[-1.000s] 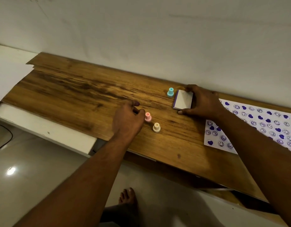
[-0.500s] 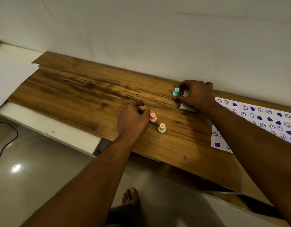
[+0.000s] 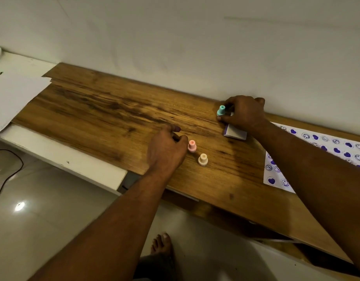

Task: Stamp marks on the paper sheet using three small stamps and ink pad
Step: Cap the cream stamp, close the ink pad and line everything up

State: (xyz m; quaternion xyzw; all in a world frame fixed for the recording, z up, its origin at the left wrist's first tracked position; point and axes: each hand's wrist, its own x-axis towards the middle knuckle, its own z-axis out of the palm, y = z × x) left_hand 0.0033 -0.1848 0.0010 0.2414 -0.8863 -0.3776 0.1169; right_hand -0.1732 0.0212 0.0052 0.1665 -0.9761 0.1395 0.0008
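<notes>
1. Three small stamps stand upright on the wooden table (image 3: 114,118). A teal stamp (image 3: 221,110) is close to the wall. A pink stamp (image 3: 192,146) and a cream stamp (image 3: 203,159) stand near each other towards the front edge.
2. The right hand (image 3: 246,114) reaches across to the teal stamp. Its fingers (image 3: 231,101) are curled round the stamp, thumb low at the base and forefinger over the far side. Whether the base has left the wood cannot be told.
3. The ink pad (image 3: 234,132) lies just beside the teal stamp, partly under the right hand. A white top and a purple edge show, but not whether its inked face is exposed.
4. The left hand (image 3: 167,151) rests on the table with its fingers (image 3: 183,138) loosely curled and clasping nothing. The forefinger is just beside the pink stamp, and whether it touches is unclear.
5. The paper sheet (image 3: 276,175) lies at the right, well apart from the stamps and partly hidden by the right forearm. The visible part is already covered in rows of purple hearts and smiling faces.
6. The step in hand looks like taking up the teal stamp.
7. Next, the stamp likely needs lifting clear and pressing squarely onto the pad, provided the ink is uncovered. Then it goes across to a bare patch of the sheet, which may be hard to find.
</notes>
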